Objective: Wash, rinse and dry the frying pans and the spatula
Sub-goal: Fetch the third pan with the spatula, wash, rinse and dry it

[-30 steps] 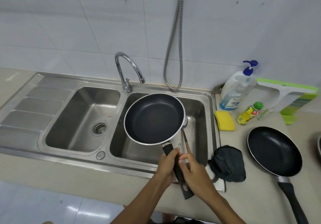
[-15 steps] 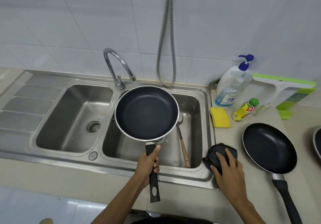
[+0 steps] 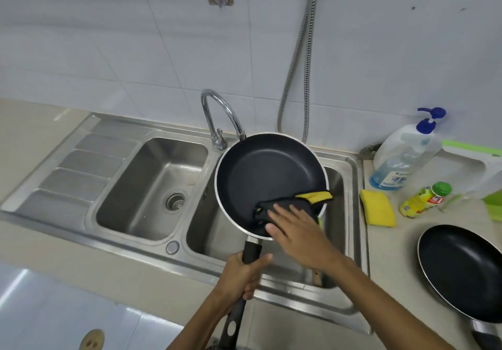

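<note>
Left hand (image 3: 244, 276) grips the handle of frying pan (image 3: 260, 176), fingers wrapped round it, pan held over the right basin of the sink (image 3: 81, 181). Right hand (image 3: 298, 230) is flat, fingers straight, pressing a dark cloth (image 3: 263, 212) with a yellow edge onto the pan's inside near the handle side. Spatula (image 3: 316, 277): only a bit of wooden handle shows in the right basin, under the right arm. 2nd frying pan (image 3: 461, 271) sits on the surface (image 3: 394, 254) at right, near a yellow sponge (image 3: 377, 208).

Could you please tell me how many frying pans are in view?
2. The held pan is over the right basin; the second pan sits on the counter. More may lie off-frame.
</note>
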Available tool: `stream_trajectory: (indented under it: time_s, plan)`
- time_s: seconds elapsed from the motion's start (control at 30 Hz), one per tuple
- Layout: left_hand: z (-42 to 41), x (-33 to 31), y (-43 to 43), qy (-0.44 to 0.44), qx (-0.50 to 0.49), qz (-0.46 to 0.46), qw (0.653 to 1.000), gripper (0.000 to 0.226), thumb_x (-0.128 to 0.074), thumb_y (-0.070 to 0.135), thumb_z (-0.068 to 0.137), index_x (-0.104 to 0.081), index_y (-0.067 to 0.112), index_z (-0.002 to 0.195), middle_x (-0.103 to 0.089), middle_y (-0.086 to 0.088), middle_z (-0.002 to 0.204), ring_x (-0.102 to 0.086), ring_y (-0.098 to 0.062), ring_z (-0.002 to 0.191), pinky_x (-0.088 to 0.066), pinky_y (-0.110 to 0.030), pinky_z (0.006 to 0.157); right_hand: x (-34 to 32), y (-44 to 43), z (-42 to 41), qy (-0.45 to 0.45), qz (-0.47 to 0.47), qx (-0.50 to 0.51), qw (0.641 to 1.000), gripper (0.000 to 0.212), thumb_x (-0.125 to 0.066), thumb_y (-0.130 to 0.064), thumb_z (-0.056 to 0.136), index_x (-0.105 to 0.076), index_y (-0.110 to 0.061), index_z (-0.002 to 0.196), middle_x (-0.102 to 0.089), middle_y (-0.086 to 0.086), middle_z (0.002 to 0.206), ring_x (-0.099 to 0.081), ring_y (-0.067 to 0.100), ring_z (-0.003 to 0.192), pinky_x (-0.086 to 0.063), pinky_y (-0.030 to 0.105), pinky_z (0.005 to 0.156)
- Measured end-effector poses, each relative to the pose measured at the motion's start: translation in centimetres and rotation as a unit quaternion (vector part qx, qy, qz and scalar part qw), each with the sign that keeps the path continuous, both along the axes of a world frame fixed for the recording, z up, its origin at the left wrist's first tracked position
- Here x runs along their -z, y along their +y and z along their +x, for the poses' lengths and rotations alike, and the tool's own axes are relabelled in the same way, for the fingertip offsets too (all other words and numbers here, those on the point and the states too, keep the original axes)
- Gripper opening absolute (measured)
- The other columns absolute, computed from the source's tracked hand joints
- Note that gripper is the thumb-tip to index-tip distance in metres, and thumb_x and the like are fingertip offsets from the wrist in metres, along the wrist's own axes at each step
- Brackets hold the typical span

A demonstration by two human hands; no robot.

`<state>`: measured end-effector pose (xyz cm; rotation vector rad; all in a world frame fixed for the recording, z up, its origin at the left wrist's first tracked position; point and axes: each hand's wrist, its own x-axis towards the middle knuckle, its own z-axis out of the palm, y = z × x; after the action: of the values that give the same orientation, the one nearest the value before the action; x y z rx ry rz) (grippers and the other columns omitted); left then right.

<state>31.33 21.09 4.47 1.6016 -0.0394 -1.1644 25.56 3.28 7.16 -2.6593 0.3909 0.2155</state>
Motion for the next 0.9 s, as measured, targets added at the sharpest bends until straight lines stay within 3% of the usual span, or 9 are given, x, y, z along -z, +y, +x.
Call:
stream_trajectory:
  time_s: [0.03, 0.1, 0.23, 0.37, 0.5, 0.57, 0.73, 0.8, 0.9]
  plan:
    - [0.0, -0.3, 0.0, -0.005, 0.007, 0.002, 1.000, 0.041, -0.081, 0.032, 0.083, -0.046, 0.013, 0.078, -0.035, -0.002, 0.051, -0.027, -0.015, 0.039, -0.023, -0.023, 0.037, 0.6, 1.1, 1.6, 0.037, -0.025, -0.058, 0.997, 0.082, -0.002, -0.066, 0.095, -0.024, -0.023, 0.161, -0.010, -0.004, 0.171, -0.003, 0.031, 0.157, -0.007, 0.043, 0.126]
    - [0.1, -0.8, 0.2, -0.018, 0.025, 0.002, 1.000, 0.034, -0.078, 0.027, 0.086, -0.048, 0.010, 0.083, -0.035, -0.003, 0.052, -0.027, -0.015, 0.039, -0.023, -0.022, 0.038, 0.4, 1.7, 5.5, 0.030, -0.017, -0.107, 0.994, 0.072, -0.007, -0.056, 0.104, -0.016, -0.016, 0.162, -0.001, -0.002, 0.171, 0.009, 0.029, 0.157, -0.003, 0.044, 0.128]
    - [-0.2, -1.5, 0.7, -0.016, 0.036, -0.021, 0.999, 0.031, -0.075, 0.023, 0.090, -0.048, 0.010, 0.087, -0.031, -0.001, 0.053, -0.024, -0.013, 0.039, -0.021, -0.019, 0.037, -1.2, -4.3, 11.8, -0.021, -0.132, -0.059, 0.989, 0.058, -0.016, -0.048, 0.108, -0.012, -0.028, 0.162, 0.000, -0.006, 0.171, 0.003, 0.029, 0.158, -0.004, 0.055, 0.126]
    - [0.8, -1.4, 1.2, -0.008, 0.041, -0.025, 0.999, 0.034, -0.076, 0.023, 0.089, -0.044, 0.011, 0.086, -0.030, -0.003, 0.056, -0.025, -0.014, 0.040, -0.022, -0.020, 0.037, -1.5, -10.4, 6.7, 0.039, -0.212, 0.000, 0.977, 0.070, 0.006, -0.056, 0.096, -0.009, -0.036, 0.162, -0.005, -0.004, 0.171, -0.004, 0.026, 0.158, -0.005, 0.047, 0.126]
    - [1.0, -1.4, 1.2, -0.017, 0.097, -0.014, 0.995, 0.032, -0.074, 0.024, 0.088, -0.046, 0.011, 0.081, -0.034, -0.007, 0.050, -0.029, -0.015, 0.036, -0.024, -0.021, 0.038, -1.9, -3.7, -2.2, 0.081, -0.044, -0.071, 0.993, 0.057, -0.009, -0.052, 0.108, -0.008, -0.036, 0.162, 0.010, -0.017, 0.168, 0.016, 0.012, 0.155, 0.003, 0.034, 0.126]
    - [0.0, -1.8, 0.6, -0.038, 0.137, 0.002, 0.990, 0.026, -0.072, 0.029, 0.085, -0.054, 0.011, 0.080, -0.041, -0.011, 0.052, -0.036, -0.018, 0.038, -0.030, -0.024, 0.041, -1.4, 0.5, -1.5, 0.040, 0.016, -0.095, 0.995, 0.060, -0.012, -0.052, 0.108, -0.003, -0.029, 0.163, 0.011, -0.017, 0.168, 0.019, 0.007, 0.153, 0.004, 0.036, 0.128]
    - [-1.2, -2.4, -0.7, -0.021, 0.139, -0.014, 0.990, 0.025, -0.070, 0.022, 0.086, -0.047, 0.013, 0.082, -0.036, -0.005, 0.051, -0.030, -0.015, 0.038, -0.026, -0.023, 0.040, -0.4, -4.6, 6.4, -0.026, -0.131, 0.061, 0.989, 0.062, -0.016, -0.046, 0.107, -0.014, -0.019, 0.162, -0.003, 0.000, 0.171, -0.003, 0.028, 0.158, -0.013, 0.052, 0.126]
    - [-0.6, -2.5, -0.6, -0.008, 0.138, -0.027, 0.990, 0.029, -0.072, 0.024, 0.085, -0.045, 0.013, 0.084, -0.033, -0.003, 0.052, -0.027, -0.014, 0.038, -0.024, -0.021, 0.039, -0.3, -9.3, 5.0, -0.005, -0.164, 0.112, 0.980, 0.066, -0.010, -0.048, 0.103, -0.019, -0.021, 0.162, -0.011, 0.001, 0.171, -0.012, 0.032, 0.156, -0.020, 0.055, 0.124]
    - [0.4, -2.2, 0.0, -0.001, 0.147, -0.032, 0.989, 0.032, -0.073, 0.023, 0.090, -0.043, 0.012, 0.084, -0.032, -0.003, 0.052, -0.028, -0.013, 0.037, -0.024, -0.020, 0.038, 0.4, -11.4, -1.6, -0.046, -0.228, 0.070, 0.970, 0.072, -0.001, -0.048, 0.106, -0.042, -0.012, 0.153, -0.028, 0.009, 0.165, -0.029, 0.037, 0.151, -0.029, 0.051, 0.121]
